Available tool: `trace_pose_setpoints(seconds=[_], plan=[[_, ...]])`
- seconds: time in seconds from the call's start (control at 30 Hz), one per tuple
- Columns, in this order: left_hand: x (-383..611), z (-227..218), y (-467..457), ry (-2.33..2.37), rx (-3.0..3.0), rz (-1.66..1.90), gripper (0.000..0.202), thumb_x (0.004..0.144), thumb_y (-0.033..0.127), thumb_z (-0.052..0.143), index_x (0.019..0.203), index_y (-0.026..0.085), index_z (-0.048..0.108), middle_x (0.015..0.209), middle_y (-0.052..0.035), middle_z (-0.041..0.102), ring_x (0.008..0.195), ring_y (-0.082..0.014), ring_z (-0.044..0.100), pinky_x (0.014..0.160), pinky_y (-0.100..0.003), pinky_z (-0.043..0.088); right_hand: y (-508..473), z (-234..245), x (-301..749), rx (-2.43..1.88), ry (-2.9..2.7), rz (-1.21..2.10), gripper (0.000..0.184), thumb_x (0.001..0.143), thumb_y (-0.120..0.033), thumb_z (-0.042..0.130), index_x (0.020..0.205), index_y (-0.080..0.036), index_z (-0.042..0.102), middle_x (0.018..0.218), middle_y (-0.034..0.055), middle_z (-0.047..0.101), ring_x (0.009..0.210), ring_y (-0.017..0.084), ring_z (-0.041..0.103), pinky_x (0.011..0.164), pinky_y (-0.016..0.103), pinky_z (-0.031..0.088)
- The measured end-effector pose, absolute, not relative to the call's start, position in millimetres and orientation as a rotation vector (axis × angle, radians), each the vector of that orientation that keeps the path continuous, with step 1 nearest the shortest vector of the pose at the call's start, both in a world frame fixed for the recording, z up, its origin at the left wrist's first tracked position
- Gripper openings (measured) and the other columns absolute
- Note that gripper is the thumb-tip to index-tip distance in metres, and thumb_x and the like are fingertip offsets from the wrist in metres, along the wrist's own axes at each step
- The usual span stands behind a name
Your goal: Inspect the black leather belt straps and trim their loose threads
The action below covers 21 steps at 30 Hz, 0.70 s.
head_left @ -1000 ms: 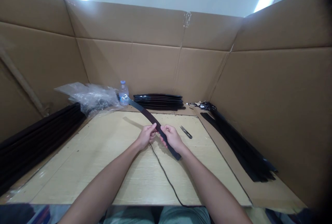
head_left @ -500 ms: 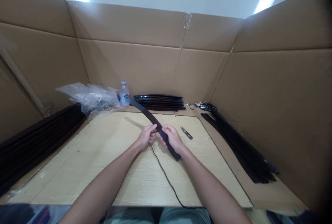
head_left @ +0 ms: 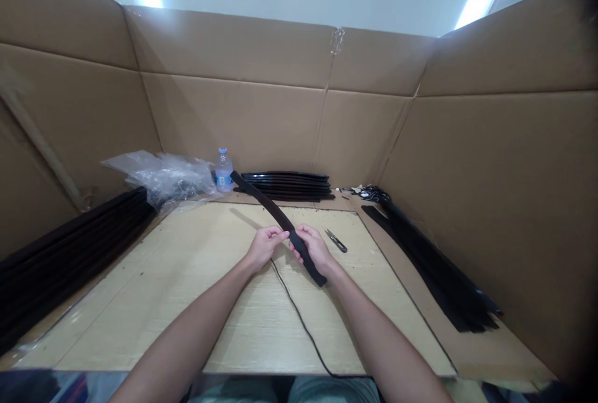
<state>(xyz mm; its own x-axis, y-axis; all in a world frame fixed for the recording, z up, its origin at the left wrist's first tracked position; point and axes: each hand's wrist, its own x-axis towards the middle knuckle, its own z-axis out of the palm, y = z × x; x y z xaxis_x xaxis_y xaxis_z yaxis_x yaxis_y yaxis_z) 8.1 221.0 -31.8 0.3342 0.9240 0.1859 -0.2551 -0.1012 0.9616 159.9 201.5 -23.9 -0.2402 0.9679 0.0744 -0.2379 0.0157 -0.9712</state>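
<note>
A long, slightly curved dark strip (head_left: 267, 205) slants over the table, its far end up near the bottle and its near end by my right wrist. My right hand (head_left: 312, 247) is closed around its lower half. My left hand (head_left: 267, 246) pinches the strip's edge just above that, thumb and fingertips together. A thin black cord (head_left: 299, 316) runs from under my left hand down to the table's front edge; whether those fingers also hold it is hidden. Right of my hands lie small thread snips (head_left: 336, 241), apart from both.
A stack of dark curved strips (head_left: 287, 186) lies at the back beside a water bottle (head_left: 223, 171) and crumpled clear plastic (head_left: 172, 180). Long black strips (head_left: 434, 266) line the right, more dark lengths (head_left: 70, 253) the left. Cardboard walls (head_left: 243, 110) enclose the table (head_left: 154, 297).
The glossy end with a hole, seen at the strip's far tip before, no longer shows; matte dark surface reaches that tip. My left fingers have shifted slightly right along the strip.
</note>
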Motion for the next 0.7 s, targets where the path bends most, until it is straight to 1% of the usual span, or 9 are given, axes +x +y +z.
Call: trace_pose_setpoints(seconds=[0.13, 0.43, 0.53, 0.7], plan=[[9.4, -28.9, 218.8, 0.71, 1.277, 1.132, 0.028, 0.073, 0.035, 0.067, 0.062, 0.013, 0.057, 0.047, 0.0014, 0.056, 0.041, -0.0079, 0.046, 0.043, -0.021, 0.029, 201.4, -23.8, 158.2, -0.886, -1.231, 1.435, 0.024, 0.079, -0.042, 0.052, 0.077, -0.02, 0.041, 0.054, -0.0025, 0.06, 0.035, 0.008, 0.046, 0.029, 0.016, 0.032], [7.9, -26.8, 216.2, 0.67, 1.302, 1.164, 0.027, 0.074, 0.032, 0.067, 0.059, 0.013, 0.056, 0.045, 0.0019, 0.055, 0.041, -0.0081, 0.047, 0.045, -0.021, 0.03, 201.7, -25.2, 158.2, -0.895, -1.262, 1.413, 0.025, 0.081, -0.043, 0.05, 0.076, -0.02, 0.043, 0.055, -0.0018, 0.06, 0.035, 0.009, 0.048, 0.028, 0.016, 0.034], [7.6, -27.1, 215.6, 0.65, 1.306, 1.171, 0.026, 0.074, 0.032, 0.066, 0.06, 0.013, 0.056, 0.043, 0.0025, 0.053, 0.039, -0.0077, 0.043, 0.044, -0.022, 0.028, 201.3, -26.3, 159.1, -0.886, -1.274, 1.408, 0.026, 0.081, -0.045, 0.049, 0.077, -0.02, 0.044, 0.056, -0.0016, 0.06, 0.035, 0.009, 0.048, 0.028, 0.016, 0.034], [6.6, -30.3, 217.7, 0.72, 1.321, 1.195, 0.029, 0.071, 0.034, 0.069, 0.059, 0.013, 0.055, 0.04, 0.006, 0.044, 0.036, -0.0047, 0.031, 0.042, -0.022, 0.019, 200.7, -27.1, 158.3, -0.874, -1.288, 1.396, 0.028, 0.082, -0.047, 0.049, 0.077, -0.02, 0.044, 0.056, -0.0025, 0.059, 0.035, 0.009, 0.047, 0.029, 0.016, 0.033]])
